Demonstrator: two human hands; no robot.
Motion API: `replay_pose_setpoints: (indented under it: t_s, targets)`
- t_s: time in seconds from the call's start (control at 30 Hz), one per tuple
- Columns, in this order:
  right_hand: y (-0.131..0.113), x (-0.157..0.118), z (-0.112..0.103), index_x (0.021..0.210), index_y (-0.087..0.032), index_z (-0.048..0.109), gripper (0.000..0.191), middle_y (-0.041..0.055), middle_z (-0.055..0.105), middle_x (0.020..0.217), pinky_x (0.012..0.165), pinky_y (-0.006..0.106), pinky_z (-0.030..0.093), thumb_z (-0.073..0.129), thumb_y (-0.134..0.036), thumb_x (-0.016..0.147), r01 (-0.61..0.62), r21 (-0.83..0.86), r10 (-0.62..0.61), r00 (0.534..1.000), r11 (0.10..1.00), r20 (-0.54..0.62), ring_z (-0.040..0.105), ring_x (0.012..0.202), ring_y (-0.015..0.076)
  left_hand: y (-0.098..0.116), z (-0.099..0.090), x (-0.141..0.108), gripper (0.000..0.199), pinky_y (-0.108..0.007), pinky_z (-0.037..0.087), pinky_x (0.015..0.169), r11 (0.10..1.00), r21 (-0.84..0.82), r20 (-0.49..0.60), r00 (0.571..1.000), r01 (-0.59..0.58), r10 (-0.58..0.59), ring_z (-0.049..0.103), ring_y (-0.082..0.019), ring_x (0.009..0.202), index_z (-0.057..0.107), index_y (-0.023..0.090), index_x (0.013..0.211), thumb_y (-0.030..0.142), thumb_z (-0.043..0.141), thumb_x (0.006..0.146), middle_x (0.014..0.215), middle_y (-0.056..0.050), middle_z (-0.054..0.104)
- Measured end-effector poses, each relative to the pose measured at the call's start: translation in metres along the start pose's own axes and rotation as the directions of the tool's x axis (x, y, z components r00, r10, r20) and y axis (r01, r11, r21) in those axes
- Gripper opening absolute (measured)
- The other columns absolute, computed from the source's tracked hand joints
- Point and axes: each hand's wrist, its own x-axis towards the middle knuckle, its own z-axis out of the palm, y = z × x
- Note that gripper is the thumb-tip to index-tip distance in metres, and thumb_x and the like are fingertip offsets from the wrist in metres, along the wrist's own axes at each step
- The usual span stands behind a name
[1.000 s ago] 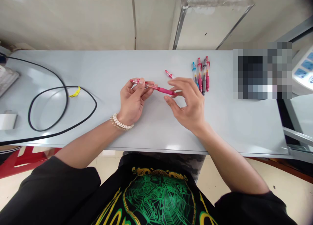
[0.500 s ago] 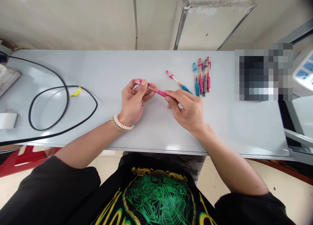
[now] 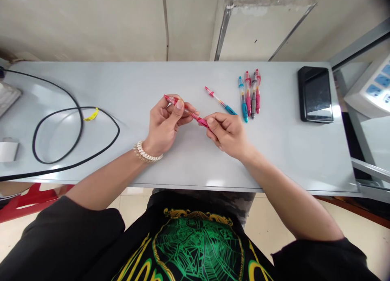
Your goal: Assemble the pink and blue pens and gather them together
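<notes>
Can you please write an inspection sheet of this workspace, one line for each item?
Surface: grey table, smooth, glossy.
Job's things: pink pen held at both ends above the table.
Clutter: a loose pen; four pens in a row; black phone far right.
Grippers: left hand fingers pinch the pen's clear end; right hand pinches its pink grip.
Cables: black cable looped at left, with a yellow tag.
Surroundings: concrete wall behind; power strip at right edge.
</notes>
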Motion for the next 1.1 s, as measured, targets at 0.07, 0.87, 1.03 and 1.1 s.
replay_pose_setpoints:
  t_s: [0.07, 0.87, 1.03, 1.1]
  targets:
    - [0.002, 0.001, 0.001, 0.084, -0.02, 0.059, 0.046, -0.0076, 0.049, 0.056, 0.04, 0.025, 0.029, 0.057, -0.063, 0.102, -0.031, 0.044, 0.03, 0.999, 0.999, 0.028, 0.036, 0.038, 0.0063, 0.0, -0.002, 0.001, 0.041, -0.029, 0.066, 0.077, 0.999, 0.032, 0.009, 1.0, -0.013, 0.013, 0.08, -0.017, 0.087, 0.061, 0.024, 0.097, 0.057, 0.082, 0.086, 0.093, 0.0, 0.077]
    - [0.013, 0.014, -0.038, 0.156, -0.011, 0.034, 0.087, 0.0262, 0.054, 0.14, 0.104, 0.055, 0.045, 0.07, -0.053, 0.088, -0.267, -0.91, -0.254, 0.9, 0.318, -0.353, 0.051, 0.129, 0.0415, -0.016, -0.001, -0.003, 0.02, -0.032, 0.06, 0.078, 0.702, 0.692, 0.117, 0.986, -0.169, 0.122, 0.073, -0.02, 0.084, 0.073, 0.018, 0.098, 0.036, 0.069, 0.092, 0.095, -0.007, 0.079]
    - [0.024, 0.024, -0.051, 0.164, -0.007, 0.011, 0.131, 0.0328, 0.04, 0.152, 0.114, 0.066, 0.035, 0.083, -0.062, 0.071, -0.411, -0.811, -0.156, 0.847, 0.416, -0.509, 0.041, 0.141, 0.0494, -0.015, 0.0, -0.003, 0.02, -0.036, 0.059, 0.085, 0.644, 0.733, 0.153, 0.976, -0.219, 0.158, 0.073, -0.022, 0.088, 0.075, 0.019, 0.097, 0.036, 0.066, 0.092, 0.098, -0.007, 0.08]
    - [0.026, 0.03, -0.054, 0.163, -0.007, 0.016, 0.12, 0.0313, 0.046, 0.149, 0.113, 0.066, 0.035, 0.079, -0.059, 0.076, -0.382, -0.823, -0.161, 0.862, 0.42, -0.482, 0.044, 0.138, 0.0486, -0.016, 0.0, -0.003, 0.02, -0.037, 0.059, 0.085, 0.632, 0.74, 0.166, 0.973, -0.23, 0.161, 0.073, -0.022, 0.087, 0.075, 0.019, 0.096, 0.036, 0.066, 0.091, 0.097, -0.008, 0.08]
